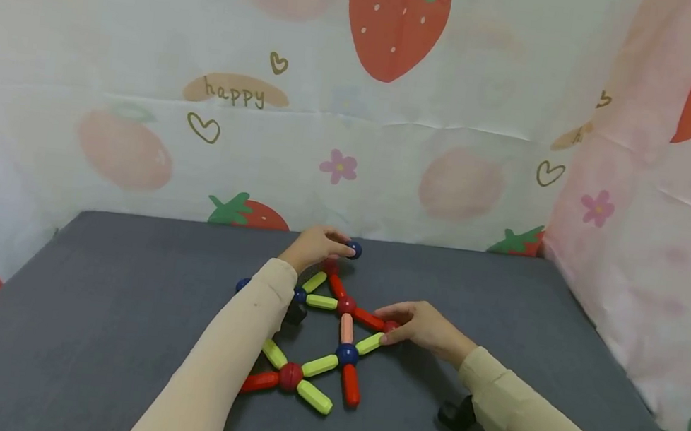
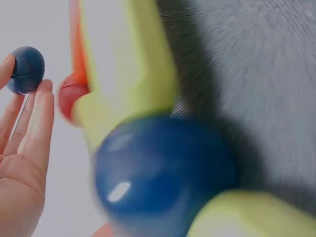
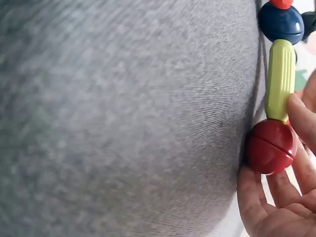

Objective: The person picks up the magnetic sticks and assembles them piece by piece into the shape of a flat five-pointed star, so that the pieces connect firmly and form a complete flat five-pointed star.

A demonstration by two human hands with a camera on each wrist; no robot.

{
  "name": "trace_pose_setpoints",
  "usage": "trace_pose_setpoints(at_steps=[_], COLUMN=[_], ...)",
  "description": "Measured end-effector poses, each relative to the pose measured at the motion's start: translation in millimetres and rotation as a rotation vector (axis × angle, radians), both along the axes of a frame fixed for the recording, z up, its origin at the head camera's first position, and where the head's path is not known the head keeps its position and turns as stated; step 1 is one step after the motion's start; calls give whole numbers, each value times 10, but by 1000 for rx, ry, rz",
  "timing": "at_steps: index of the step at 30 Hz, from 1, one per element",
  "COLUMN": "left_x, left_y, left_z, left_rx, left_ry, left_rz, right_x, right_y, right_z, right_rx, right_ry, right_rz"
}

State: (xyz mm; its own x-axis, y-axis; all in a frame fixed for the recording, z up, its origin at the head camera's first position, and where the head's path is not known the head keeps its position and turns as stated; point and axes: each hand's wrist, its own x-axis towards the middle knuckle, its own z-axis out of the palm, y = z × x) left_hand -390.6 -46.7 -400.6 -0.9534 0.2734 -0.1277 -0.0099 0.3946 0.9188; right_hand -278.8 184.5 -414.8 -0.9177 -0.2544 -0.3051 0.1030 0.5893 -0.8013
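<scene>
My left hand (image 1: 318, 246) pinches a loose blue ball (image 1: 354, 249) at the far side of a magnetic ball-and-rod structure, apart from the red ball (image 1: 330, 266) below it. In the left wrist view the held ball (image 2: 27, 70) sits between thumb and fingertips. On the structure's right corner, my right hand (image 1: 428, 330) grips a red ball (image 3: 271, 146), its thumb against the yellow-green rod (image 3: 280, 81) joined there. Red, yellow-green and pink rods link red and blue balls, such as the blue ball (image 1: 347, 354). My left sleeve hides the structure's left part.
The structure lies on a dark grey table (image 1: 137, 305). A rod's free end (image 1: 315, 397) and a red rod (image 1: 350, 385) point toward the front. Printed cloth (image 1: 304, 132) hangs behind the table and at both sides. Each wrist carries a black camera (image 1: 457, 414).
</scene>
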Motion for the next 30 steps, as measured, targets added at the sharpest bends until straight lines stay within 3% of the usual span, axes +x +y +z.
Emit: trace_pose_setpoints(at_steps=[4,10,17,23,26,30], left_x=[59,284,653,955,1064,1185], left_y=[-99,-354,-525,-651,-723,-817], left_z=[165,289,218,220,220,195], left_rx=[124,102,77,24,29,49], left_ry=[-45,-34,-40,-67,-73,-96], left_rz=[-38,-81,-153,-161,-161,-150], right_x=[1,-6,-15,-27,-47,-93], right_y=[28,27,39,56,66,61], right_z=[0,24,8,18,11,4], right_rx=[18,47,82,86,88,59], right_ry=[30,46,57,67,72,57], right_rz=[41,130,152,207,230,189])
